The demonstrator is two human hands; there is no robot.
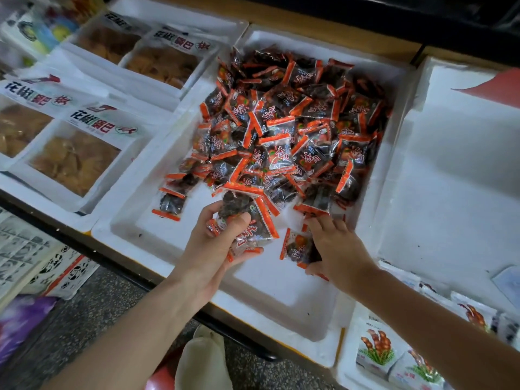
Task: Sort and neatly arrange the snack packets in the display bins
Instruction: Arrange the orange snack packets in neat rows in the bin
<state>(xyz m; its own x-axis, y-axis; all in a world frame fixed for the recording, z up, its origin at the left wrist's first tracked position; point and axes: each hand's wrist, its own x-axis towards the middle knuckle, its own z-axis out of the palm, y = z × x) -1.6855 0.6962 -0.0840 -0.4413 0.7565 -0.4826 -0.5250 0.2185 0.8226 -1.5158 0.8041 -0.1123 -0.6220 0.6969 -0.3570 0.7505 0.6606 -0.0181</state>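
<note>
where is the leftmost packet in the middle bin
In head view the packet lies in the middle bin at the near-left corner of the pile, left of the left hand.

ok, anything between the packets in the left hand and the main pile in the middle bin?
Nothing visible. The left hand grips a handful of packets at the near edge of the pile, inside the same foam bin. The right hand holds loose packets off to the right, clear of that path.
</note>
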